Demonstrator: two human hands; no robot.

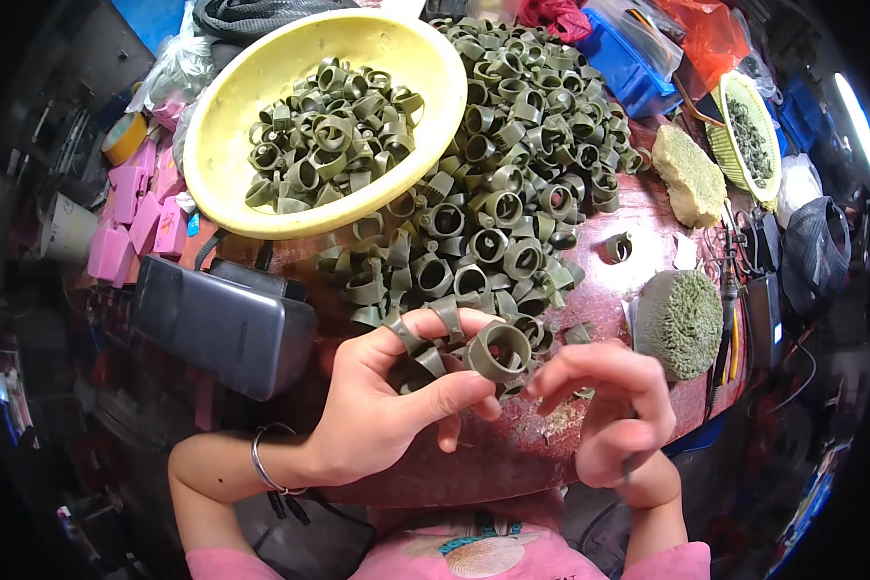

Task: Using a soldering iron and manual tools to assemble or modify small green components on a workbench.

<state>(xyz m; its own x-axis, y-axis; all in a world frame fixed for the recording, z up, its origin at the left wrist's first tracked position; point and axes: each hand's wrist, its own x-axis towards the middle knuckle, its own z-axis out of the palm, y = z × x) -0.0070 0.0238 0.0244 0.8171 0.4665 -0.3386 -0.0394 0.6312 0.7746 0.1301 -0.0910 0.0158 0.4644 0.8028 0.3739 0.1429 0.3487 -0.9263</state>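
Over the tabletop's near side, the left hand pinches a green ring between its fingers, more rings looped on them, apparently leaving its rim exposed to the curled right hand, whose grip I cannot tell.

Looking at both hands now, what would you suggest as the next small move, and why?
I would probably bring the right hand slightly leftward to the rim of the green ring at the left thumb's tip: the left hand appears to pinch that ring, and the right hand's curled fingers are close beside it.
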